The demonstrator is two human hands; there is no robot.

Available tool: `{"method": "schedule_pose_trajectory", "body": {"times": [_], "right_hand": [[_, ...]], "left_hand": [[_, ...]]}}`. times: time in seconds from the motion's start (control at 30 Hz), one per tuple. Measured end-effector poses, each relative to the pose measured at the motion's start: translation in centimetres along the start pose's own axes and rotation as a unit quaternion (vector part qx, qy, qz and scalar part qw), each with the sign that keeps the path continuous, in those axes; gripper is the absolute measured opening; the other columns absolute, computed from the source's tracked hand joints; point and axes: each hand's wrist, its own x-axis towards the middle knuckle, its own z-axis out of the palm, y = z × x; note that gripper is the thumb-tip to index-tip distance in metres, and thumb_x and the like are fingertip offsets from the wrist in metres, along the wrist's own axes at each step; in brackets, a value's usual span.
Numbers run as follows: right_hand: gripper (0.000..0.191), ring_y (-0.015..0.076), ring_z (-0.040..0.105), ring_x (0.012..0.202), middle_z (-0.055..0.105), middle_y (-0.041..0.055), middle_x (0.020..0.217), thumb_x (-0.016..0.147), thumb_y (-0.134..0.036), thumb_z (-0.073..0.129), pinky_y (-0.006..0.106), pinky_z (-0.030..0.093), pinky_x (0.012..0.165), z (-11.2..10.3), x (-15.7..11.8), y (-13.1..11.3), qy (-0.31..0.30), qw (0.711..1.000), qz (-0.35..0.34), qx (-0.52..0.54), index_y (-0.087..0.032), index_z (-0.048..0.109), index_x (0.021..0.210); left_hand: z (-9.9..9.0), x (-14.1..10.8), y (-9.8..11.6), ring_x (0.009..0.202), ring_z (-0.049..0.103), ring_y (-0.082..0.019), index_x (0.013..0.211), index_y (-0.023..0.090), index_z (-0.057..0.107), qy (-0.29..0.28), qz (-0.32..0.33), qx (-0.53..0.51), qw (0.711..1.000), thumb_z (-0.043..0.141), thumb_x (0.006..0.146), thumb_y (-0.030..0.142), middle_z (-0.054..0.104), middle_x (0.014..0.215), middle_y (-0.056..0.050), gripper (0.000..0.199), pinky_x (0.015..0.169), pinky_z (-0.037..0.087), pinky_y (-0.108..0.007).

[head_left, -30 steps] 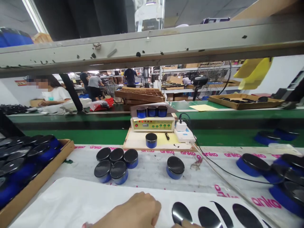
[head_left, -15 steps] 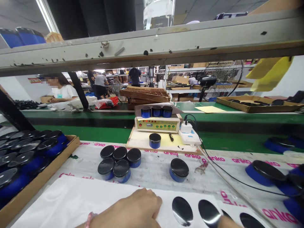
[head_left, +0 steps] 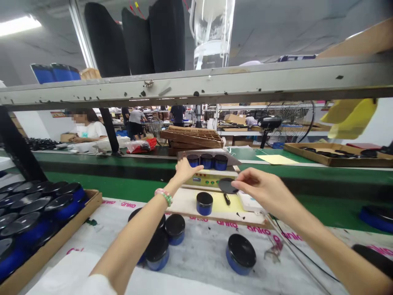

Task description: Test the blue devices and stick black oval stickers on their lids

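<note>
My left hand (head_left: 185, 169) reaches forward to the three blue cylinders with black tops (head_left: 206, 161) standing in a row on the control box (head_left: 210, 179). Its thumb is stretched out in front of the leftmost one, apart from the fingers; whether it touches is unclear. My right hand (head_left: 256, 184) pinches a thin black disc (head_left: 226, 186) by its edge, in front of the box. Below the disc, a single blue cylinder (head_left: 204, 204) stands on the board. Another cylinder (head_left: 241, 254) is nearer to me, and several more (head_left: 175, 229) are partly hidden behind my left forearm.
At the left, a cardboard tray (head_left: 92, 209) is packed with blue cylinders. A white power adapter (head_left: 250, 201) and its cable lie right of the box. A shelf beam (head_left: 196, 84) crosses above. White sheet (head_left: 172, 282) lies at the near edge. A person (head_left: 90, 129) sits far left.
Both hands have gone from the white sheet with black discs up and forward to the control box. The right hand now holds a black disc. The view has tilted upward.
</note>
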Motion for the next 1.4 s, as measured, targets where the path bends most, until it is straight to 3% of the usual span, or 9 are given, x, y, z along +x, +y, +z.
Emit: {"method": "schedule_pose_trajectory", "body": {"times": [0.1, 0.17, 0.33, 0.5, 1.03, 1.4], "right_hand": [[0.035, 0.0147, 0.051, 0.057, 0.058, -0.0009, 0.059, 0.063, -0.051, 0.073, 0.026, 0.038, 0.055, 2.1, 2.5, 0.1, 0.004, 0.991, 0.031, 0.130, -0.019, 0.060, 0.066], [0.037, 0.0143, 0.052, 0.058, 0.058, -0.0010, 0.060, 0.066, -0.053, 0.071, 0.026, 0.040, 0.058, 2.7, 3.2, 0.3, 0.000, 0.982, 0.038, 0.183, -0.018, 0.059, 0.068], [0.038, 0.0174, 0.057, 0.076, 0.063, 0.0034, 0.078, 0.073, -0.056, 0.063, 0.031, 0.045, 0.075, 3.1, 2.6, -0.5, -0.014, 0.955, 0.041, 0.293, -0.018, 0.060, 0.077], [0.033, 0.0180, 0.055, 0.084, 0.062, 0.0036, 0.084, 0.071, -0.049, 0.069, 0.030, 0.043, 0.079, 3.6, 0.5, -2.9, -0.003, 0.926, 0.061, 0.373, -0.018, 0.061, 0.080], [0.028, 0.0131, 0.048, 0.076, 0.055, -0.0003, 0.080, 0.080, -0.047, 0.064, 0.024, 0.040, 0.067, 3.0, -2.2, -3.9, 0.007, 0.940, 0.029, 0.340, -0.020, 0.056, 0.078], [0.025, 0.0108, 0.050, 0.070, 0.054, -0.0026, 0.076, 0.082, -0.043, 0.062, 0.021, 0.042, 0.064, 3.3, -3.2, -4.8, 0.102, 0.964, -0.020, 0.246, -0.020, 0.054, 0.075]], "left_hand": [[1.0, 1.4, -0.1, 0.105, 0.060, -0.031, 0.107, 0.010, 0.055, 0.006, -0.015, -0.022, 1.000, 0.077, 0.065, 0.034, 0.067, 0.099, -0.016, 0.053, 0.090, 0.042, -0.041], [0.7, 0.7, 0.5, 0.104, 0.060, -0.027, 0.112, 0.012, 0.053, 0.009, 0.013, -0.050, 0.999, 0.075, 0.067, 0.030, 0.066, 0.104, -0.014, 0.053, 0.090, 0.043, -0.037], [-2.2, -4.8, 3.3, 0.105, 0.059, -0.018, 0.122, 0.023, 0.046, -0.028, 0.129, -0.120, 0.984, 0.077, 0.064, 0.023, 0.060, 0.120, -0.003, 0.066, 0.093, 0.044, -0.028], [-4.1, -9.2, 5.7, 0.109, 0.057, -0.020, 0.122, 0.022, 0.046, -0.029, 0.212, -0.173, 0.961, 0.072, 0.069, 0.016, 0.057, 0.122, -0.005, 0.060, 0.094, 0.046, -0.031], [-4.8, -11.4, 7.4, 0.107, 0.059, -0.020, 0.127, 0.024, 0.045, -0.011, 0.229, -0.185, 0.956, 0.074, 0.068, 0.017, 0.057, 0.124, -0.005, 0.066, 0.096, 0.047, -0.033], [-4.9, -12.0, 7.7, 0.109, 0.058, -0.020, 0.127, 0.023, 0.045, 0.018, 0.264, -0.177, 0.948, 0.074, 0.070, 0.015, 0.056, 0.126, -0.005, 0.065, 0.098, 0.046, -0.033]]}}
